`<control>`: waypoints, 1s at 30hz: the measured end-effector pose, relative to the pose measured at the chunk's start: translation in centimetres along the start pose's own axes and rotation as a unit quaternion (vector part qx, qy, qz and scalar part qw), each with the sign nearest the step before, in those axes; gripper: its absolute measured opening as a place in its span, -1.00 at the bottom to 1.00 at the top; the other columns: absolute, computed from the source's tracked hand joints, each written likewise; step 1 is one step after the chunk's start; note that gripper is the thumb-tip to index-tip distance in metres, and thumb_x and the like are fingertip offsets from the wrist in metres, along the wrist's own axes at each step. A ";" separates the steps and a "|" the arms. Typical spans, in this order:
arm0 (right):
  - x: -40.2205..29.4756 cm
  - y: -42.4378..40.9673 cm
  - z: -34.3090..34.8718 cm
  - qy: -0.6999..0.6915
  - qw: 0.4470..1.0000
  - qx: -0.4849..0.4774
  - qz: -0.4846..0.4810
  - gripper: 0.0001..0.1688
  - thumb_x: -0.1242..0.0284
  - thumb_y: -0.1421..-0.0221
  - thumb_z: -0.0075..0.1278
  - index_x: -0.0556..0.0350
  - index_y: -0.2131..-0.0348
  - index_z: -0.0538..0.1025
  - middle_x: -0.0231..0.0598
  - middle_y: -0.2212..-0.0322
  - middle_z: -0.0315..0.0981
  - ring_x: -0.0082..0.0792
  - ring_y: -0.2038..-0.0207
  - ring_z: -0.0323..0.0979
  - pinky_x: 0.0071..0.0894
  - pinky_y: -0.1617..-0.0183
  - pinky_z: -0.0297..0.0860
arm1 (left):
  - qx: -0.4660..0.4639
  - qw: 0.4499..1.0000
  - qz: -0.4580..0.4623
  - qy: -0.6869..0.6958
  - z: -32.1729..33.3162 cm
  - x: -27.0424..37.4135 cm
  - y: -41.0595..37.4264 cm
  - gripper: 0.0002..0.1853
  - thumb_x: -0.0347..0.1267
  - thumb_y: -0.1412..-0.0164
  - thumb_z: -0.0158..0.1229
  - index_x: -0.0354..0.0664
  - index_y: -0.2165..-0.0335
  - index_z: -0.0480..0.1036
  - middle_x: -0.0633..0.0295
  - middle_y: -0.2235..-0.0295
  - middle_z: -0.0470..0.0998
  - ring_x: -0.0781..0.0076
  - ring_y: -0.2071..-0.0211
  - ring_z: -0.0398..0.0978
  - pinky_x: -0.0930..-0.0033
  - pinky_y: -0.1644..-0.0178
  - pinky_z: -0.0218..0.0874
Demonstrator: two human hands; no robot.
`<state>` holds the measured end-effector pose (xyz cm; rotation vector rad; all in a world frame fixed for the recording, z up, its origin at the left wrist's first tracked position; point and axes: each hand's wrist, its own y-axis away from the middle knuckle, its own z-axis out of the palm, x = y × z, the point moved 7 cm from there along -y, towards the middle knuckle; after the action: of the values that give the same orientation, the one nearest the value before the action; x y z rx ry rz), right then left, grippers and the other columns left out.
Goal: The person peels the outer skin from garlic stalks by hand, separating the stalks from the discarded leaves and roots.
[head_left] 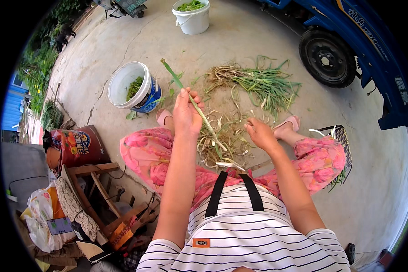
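Note:
My left hand [189, 110] is closed around a long green onion stalk [207, 124], which runs slantwise from its cut-looking green top down to a pale lower end. To the right, my right hand [258, 132] hovers above the floor with its fingers curled; whether anything small is between them I cannot tell. Beneath and between the hands lies a heap of dry peelings and roots [212, 151]. Beyond it a pile of green onions [261, 83] rests on the concrete, roots to the left and green leaves to the right.
A tilted white-and-blue bucket [146, 98] with greens stands at left, another white bucket [193, 23] farther off. A blue vehicle's wheel [326, 57] is at upper right. A wire basket [345, 146] sits by my right knee. Wooden frames [105, 193] and bags clutter the lower left.

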<state>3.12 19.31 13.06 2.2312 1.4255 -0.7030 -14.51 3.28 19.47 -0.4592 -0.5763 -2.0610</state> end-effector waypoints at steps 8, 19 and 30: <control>-8.2 -2.1 -8.0 -0.429 0.892 0.142 0.000 -0.62 0.28 -0.11 -0.11 0.20 0.18 0.41 -0.32 0.38 0.39 -0.62 0.54 0.31 -0.63 0.48 0.27 | -0.093 0.938 -0.037 -0.333 3.7 -8.0 5.3 -0.83 -0.39 -0.14 0.01 -0.21 0.27 0.30 0.35 0.49 0.39 0.67 0.54 0.28 0.65 0.52 0.08; -6.5 -1.4 -6.6 -0.704 0.703 0.041 0.088 -0.70 0.31 -0.16 -0.20 0.14 0.21 0.39 -0.53 0.67 0.19 -0.73 0.71 0.05 -0.70 0.62 0.12 | -0.145 0.904 -0.016 -0.402 1.7 -10.1 6.5 -0.86 -0.46 -0.13 0.03 -0.25 0.30 0.31 0.42 0.54 0.35 0.74 0.57 0.21 0.65 0.52 0.06; -4.1 -0.7 -6.4 -0.673 0.727 0.060 0.120 -0.65 0.23 -0.17 -0.25 0.10 0.21 0.39 -0.56 0.78 0.04 -0.72 0.77 -0.04 -0.64 0.70 0.09 | -0.190 0.838 0.026 -0.511 3.2 -10.5 8.0 -0.89 -0.47 -0.11 0.04 -0.24 0.33 0.33 0.44 0.58 0.32 0.75 0.59 0.17 0.65 0.55 0.01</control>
<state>2.31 20.34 20.55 1.1866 0.3062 -1.7806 -2.04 8.47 18.38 -1.8425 -0.7241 -1.7374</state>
